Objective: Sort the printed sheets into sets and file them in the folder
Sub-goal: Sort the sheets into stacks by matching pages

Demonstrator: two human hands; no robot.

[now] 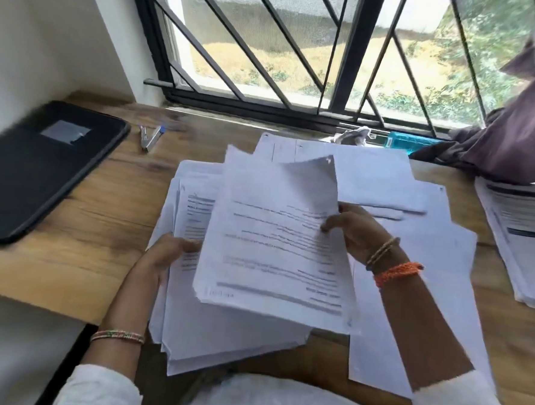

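Head view shows the printed sheets (270,234) in a thick, loose stack on the wooden desk (86,222), in front of the person. The left hand (166,255) holds the left edge of the stack, its thumb on top and its other fingers hidden under the paper. The right hand (355,229) pinches the right edge of the top sheets between thumb and fingers, and one corner curls up. The paper looks light and thin; it bends easily and the sheets may slide on each other, so it is safer to take them by two opposite edges. The dark folder (39,169) lies closed, well apart, on the left.
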